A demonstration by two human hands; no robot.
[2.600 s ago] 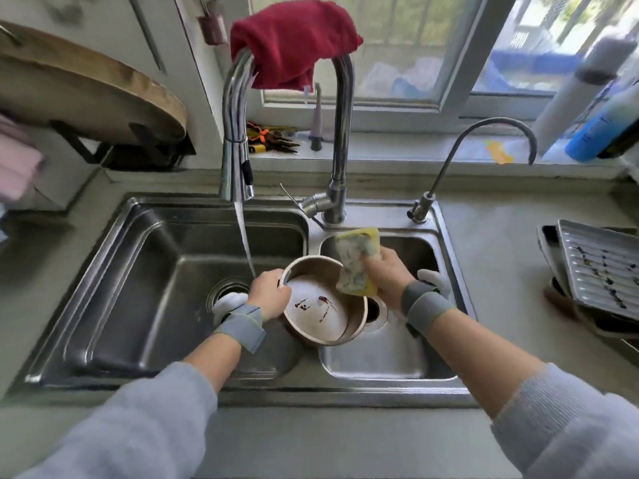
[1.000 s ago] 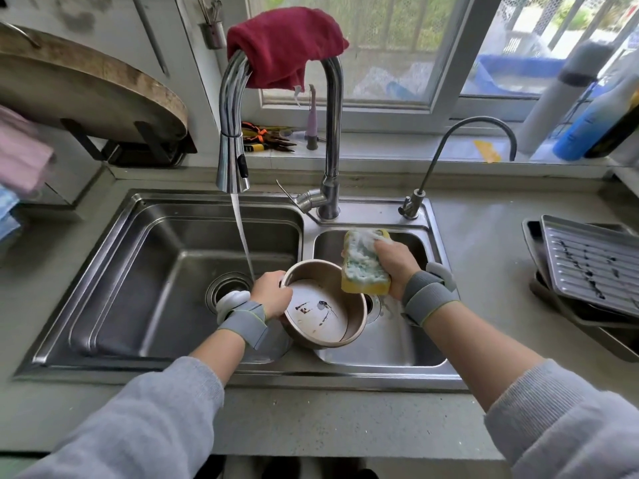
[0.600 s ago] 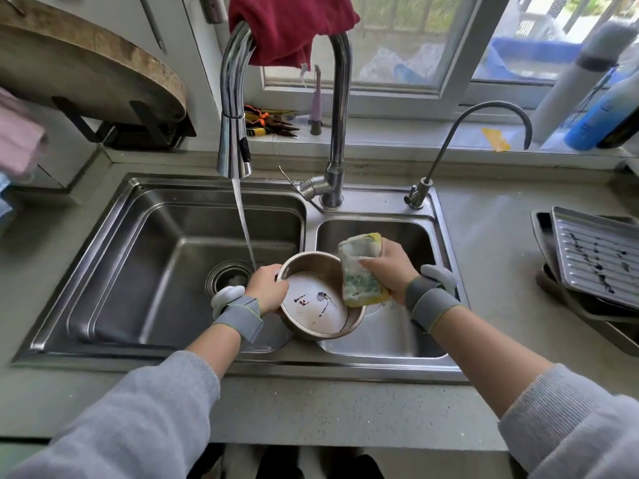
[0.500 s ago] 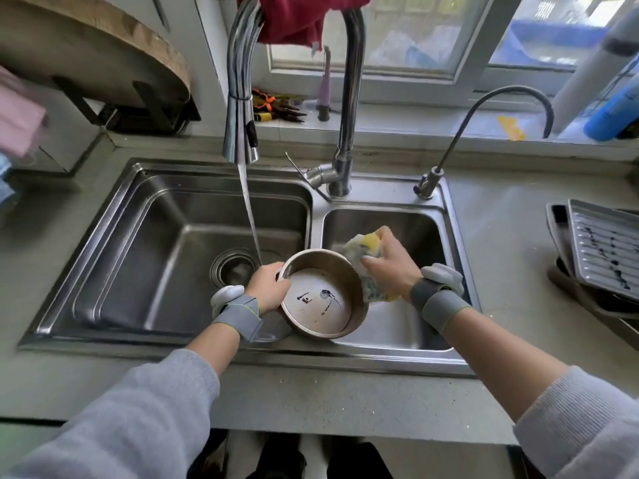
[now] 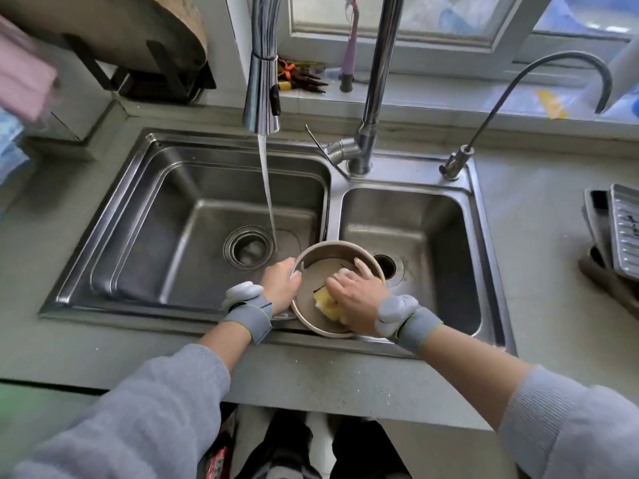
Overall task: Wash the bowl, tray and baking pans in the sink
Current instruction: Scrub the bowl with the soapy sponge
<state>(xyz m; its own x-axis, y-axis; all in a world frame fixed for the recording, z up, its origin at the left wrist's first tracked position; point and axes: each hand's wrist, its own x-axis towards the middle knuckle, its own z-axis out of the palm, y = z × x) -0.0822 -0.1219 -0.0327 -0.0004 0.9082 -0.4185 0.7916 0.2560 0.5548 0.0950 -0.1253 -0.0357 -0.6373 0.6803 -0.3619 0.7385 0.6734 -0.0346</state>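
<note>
my left hand [image 5: 280, 284] grips the left rim of the round stainless-steel bowl [image 5: 313, 271], which is held tilted over the divider of the double steel sink [image 5: 480, 216]. my right hand [image 5: 359, 296] presses the yellow sponge [image 5: 326, 303] against the bowl's inside, fingers curled over it; how firmly it grips is unclear. water from the chrome pull-down faucet [image 5: 261, 84] falls just left of the bowl. ridged metal baking pans [image 5: 622, 229] are stacked on the counter at right.

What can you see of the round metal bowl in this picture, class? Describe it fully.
The bowl is round, dull metal, with straight low walls and a flat bottom. It is tilted toward the person, over the sink's divider at the front. The left hand grips its left rim; the right hand presses a yellow sponge inside it. The water stream falls just left of it.
</note>
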